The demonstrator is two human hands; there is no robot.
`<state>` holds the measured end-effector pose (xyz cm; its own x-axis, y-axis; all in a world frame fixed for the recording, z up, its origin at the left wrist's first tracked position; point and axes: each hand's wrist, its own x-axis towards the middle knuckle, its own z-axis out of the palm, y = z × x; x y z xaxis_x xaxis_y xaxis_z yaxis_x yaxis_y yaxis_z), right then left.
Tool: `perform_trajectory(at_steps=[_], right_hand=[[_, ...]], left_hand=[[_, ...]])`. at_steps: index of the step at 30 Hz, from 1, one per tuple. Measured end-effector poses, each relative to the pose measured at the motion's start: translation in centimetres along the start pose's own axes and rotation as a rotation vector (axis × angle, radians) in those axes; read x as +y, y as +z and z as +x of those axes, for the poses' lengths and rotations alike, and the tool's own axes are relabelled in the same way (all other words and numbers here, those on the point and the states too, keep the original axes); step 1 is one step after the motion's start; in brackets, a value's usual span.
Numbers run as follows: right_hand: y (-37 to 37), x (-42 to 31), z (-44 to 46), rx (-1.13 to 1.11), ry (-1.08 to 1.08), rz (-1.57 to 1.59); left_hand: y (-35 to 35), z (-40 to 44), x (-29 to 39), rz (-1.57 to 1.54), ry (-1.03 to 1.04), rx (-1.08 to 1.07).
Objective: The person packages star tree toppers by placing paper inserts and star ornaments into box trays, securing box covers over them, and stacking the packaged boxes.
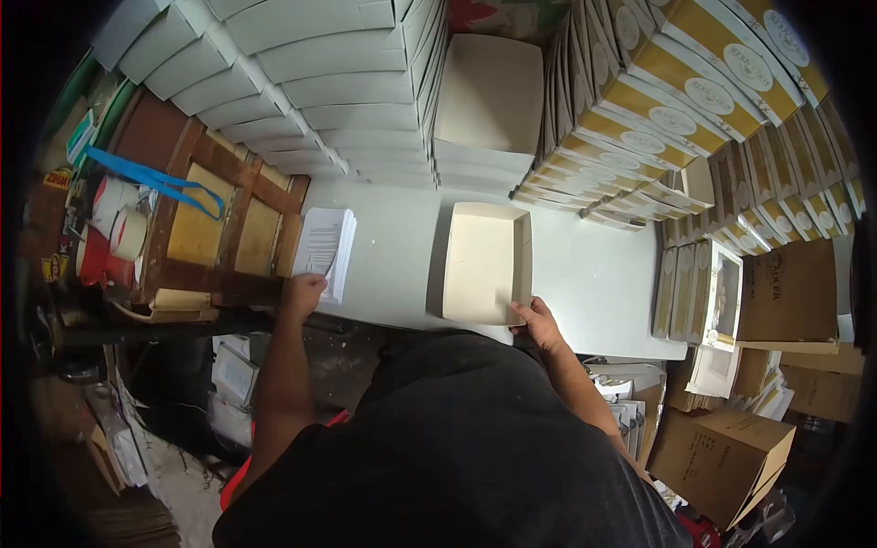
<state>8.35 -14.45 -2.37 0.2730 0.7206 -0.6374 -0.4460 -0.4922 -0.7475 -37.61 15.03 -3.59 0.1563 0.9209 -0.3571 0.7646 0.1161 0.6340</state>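
Note:
My left hand (305, 294) is at the near edge of a stack of printed paper sheets (326, 239), its fingers closed on the sheets' lower corner. How many sheets it pinches I cannot make out. An open shallow cardboard box (486, 256), cream inside, lies on the white table with its hollow side up. My right hand (539, 321) grips the box's near right corner, with the thumb over the rim and the other fingers partly hidden.
White boxes (343, 82) rise in tall stacks behind the table (393, 247). Gold-and-white labelled boxes (658, 119) are piled at the right. A wooden cabinet (210, 210) with tape rolls (128, 233) stands left. Brown cartons (722, 461) sit lower right.

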Motion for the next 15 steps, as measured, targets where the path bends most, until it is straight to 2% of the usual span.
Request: perform_trajectory(at_steps=[3, 5, 6, 8, 10, 13, 15], right_hand=[[0.0, -0.3, -0.2, 0.031, -0.025, 0.004], [0.1, 0.0, -0.4, 0.032, -0.051, 0.0], [0.1, 0.0, -0.5, 0.005, -0.065, -0.033], [0.2, 0.2, -1.0, -0.06, -0.091, -0.111], [0.1, 0.9, -1.0, -0.044, -0.081, -0.12], [-0.3, 1.3, -0.1, -0.024, -0.077, -0.136], [-0.5, 1.1, -0.1, -0.005, -0.103, -0.128]], left_hand=[[1.2, -0.2, 4.3, 0.169, 0.334, 0.397], [3.2, -2.7, 11.8, 0.054, 0.417, 0.503], [4.8, -4.6, 16.2, 0.066, 0.441, 0.49], [8.8, -7.2, 22.6, -0.075, 0.792, 0.266], [14.4, -8.6, 26.2, 0.11, 0.917, 0.068], [22.0, -8.8, 27.0, 0.364, 0.836, -0.303], [23.3, -8.8, 25.8, 0.595, 0.726, -0.55]])
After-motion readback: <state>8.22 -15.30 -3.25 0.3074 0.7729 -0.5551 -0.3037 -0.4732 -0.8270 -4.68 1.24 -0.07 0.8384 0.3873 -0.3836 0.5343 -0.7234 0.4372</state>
